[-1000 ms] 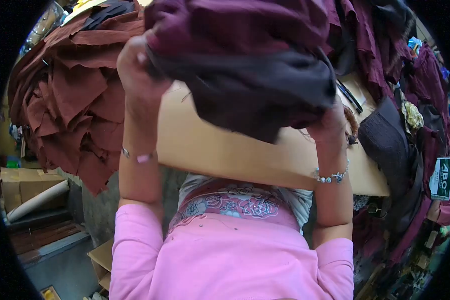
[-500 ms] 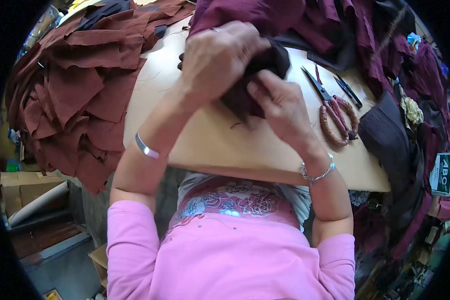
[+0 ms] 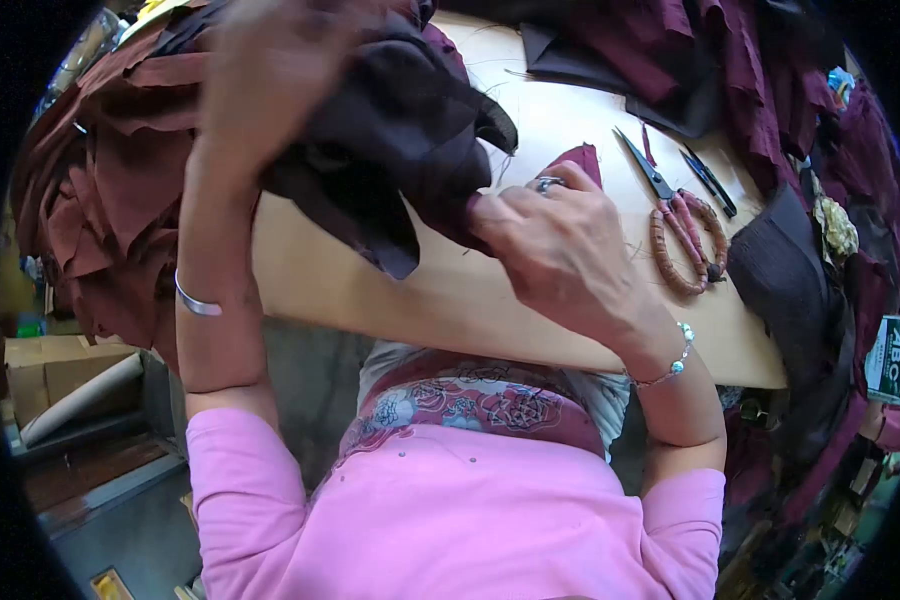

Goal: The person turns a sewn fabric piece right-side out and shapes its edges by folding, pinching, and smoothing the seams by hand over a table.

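A bunched piece of dark, nearly black fabric (image 3: 400, 130) with maroon parts lies over the table (image 3: 410, 310), its loose ends hanging toward the front edge. My right hand (image 3: 570, 245) is closed, pinching the fabric's right end between thumb and fingers. A maroon tip of cloth (image 3: 582, 160) pokes up behind the knuckles. At the upper left, my left hand (image 3: 280, 75) is smeared by motion above the fabric, so its fingers cannot be made out. Scissors (image 3: 675, 215) with wrapped handles lie partly spread to the right of my right hand.
Beside the scissors rests a small black cutting tool (image 3: 710, 180). A heap of brown cloth pieces (image 3: 130, 230) spills over the table's left side. Maroon cloth (image 3: 660, 50) and a dark cloth (image 3: 785, 250) drape along the back and right. Loose threads lie on the tabletop.
My left hand has swung up and left, and the hands are farther apart. The dark fabric has spread out leftward between them. My right hand has turned, knuckles up, and moved slightly lower.
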The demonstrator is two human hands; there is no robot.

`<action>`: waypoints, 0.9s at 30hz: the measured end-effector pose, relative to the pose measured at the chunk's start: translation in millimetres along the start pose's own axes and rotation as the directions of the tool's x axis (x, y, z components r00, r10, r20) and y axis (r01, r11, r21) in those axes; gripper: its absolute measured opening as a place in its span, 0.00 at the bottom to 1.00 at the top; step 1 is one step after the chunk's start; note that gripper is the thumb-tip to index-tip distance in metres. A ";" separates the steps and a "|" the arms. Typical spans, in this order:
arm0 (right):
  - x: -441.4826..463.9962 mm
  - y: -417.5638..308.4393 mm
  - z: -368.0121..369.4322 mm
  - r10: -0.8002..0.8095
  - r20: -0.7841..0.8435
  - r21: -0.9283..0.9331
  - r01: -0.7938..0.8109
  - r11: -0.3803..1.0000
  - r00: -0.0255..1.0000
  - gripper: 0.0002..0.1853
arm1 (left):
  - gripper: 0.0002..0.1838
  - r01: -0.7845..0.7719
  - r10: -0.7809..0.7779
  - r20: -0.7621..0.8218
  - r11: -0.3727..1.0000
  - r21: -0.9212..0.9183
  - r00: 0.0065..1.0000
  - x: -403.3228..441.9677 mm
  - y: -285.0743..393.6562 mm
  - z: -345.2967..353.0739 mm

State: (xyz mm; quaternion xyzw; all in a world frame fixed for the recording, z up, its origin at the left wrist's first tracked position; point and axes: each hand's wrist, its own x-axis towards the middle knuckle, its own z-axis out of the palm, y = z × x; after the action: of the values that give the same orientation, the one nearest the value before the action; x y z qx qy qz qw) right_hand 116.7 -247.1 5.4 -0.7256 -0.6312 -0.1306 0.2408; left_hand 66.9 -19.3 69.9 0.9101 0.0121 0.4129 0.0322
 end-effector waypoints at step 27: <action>3.5 7.3 21.1 -0.145 0.160 -0.304 0.189 0.934 0.976 0.05 | 0.13 -0.545 0.354 0.628 0.827 0.136 0.693 -14.6 1.1 48.7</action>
State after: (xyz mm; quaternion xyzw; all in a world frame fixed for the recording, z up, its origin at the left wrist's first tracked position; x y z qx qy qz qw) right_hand 122.1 -233.9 -12.1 -0.7057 -0.6763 -0.2008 0.0659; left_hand 93.9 -23.4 27.0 0.9583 -0.1592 0.1044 -0.2130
